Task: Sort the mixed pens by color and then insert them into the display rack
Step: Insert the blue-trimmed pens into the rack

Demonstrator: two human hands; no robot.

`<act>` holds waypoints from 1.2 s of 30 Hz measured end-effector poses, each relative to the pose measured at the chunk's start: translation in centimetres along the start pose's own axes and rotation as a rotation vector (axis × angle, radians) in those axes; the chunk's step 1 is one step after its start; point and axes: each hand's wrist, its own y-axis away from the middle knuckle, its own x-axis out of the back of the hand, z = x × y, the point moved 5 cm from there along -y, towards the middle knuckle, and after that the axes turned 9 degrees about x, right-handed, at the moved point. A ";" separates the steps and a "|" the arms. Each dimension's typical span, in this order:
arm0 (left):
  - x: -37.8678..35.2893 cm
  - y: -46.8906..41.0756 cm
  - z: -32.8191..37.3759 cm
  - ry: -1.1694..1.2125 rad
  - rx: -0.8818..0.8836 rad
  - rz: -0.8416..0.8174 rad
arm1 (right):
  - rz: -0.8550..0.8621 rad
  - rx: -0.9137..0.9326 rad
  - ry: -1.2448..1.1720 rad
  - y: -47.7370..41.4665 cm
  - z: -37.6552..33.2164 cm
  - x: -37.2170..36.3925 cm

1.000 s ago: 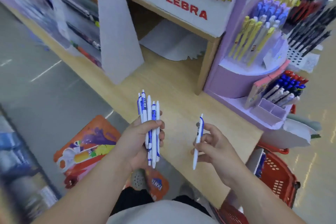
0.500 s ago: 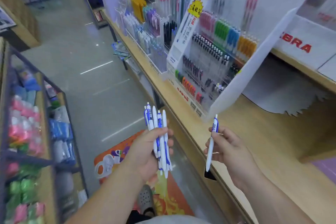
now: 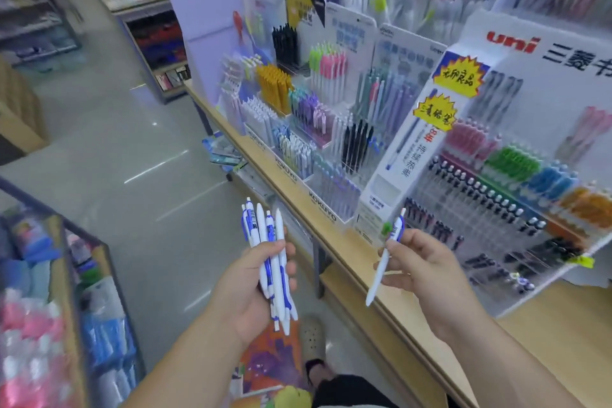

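A bundle of white-and-blue pens is gripped in the left hand; one matching pen is pinched in the right hand. The Zebra stand is replaced in view by the Kokuyo rack and uni display; the pens' slot, perhaps lost in blur, is not yet found.

Glossy white-and-blue plastic pens, a matt pale wood shelf, a polished grey floor.

Display racks on shelf right, aisle left.
I saw the pen bundle left of the single pen, before the shelf.
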 end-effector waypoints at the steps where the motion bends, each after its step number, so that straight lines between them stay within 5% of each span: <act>1: -0.2 -1.3 1.6 -0.008 0.006 0.002 | 0.014 0.015 0.004 -1.8 -0.3 -0.4; 13: -7.1 -15.3 20.2 -0.171 -0.010 -0.061 | 0.083 0.176 -0.003 -22.6 -7.4 -6.1; 26: -15.2 -28.6 29.5 -0.309 0.169 -0.293 | 0.519 0.321 0.203 -31.8 -11.7 -7.1; 36: -16.7 -34.9 35.7 -0.516 0.312 -0.517 | 0.891 0.234 0.422 -34.1 -13.8 -11.6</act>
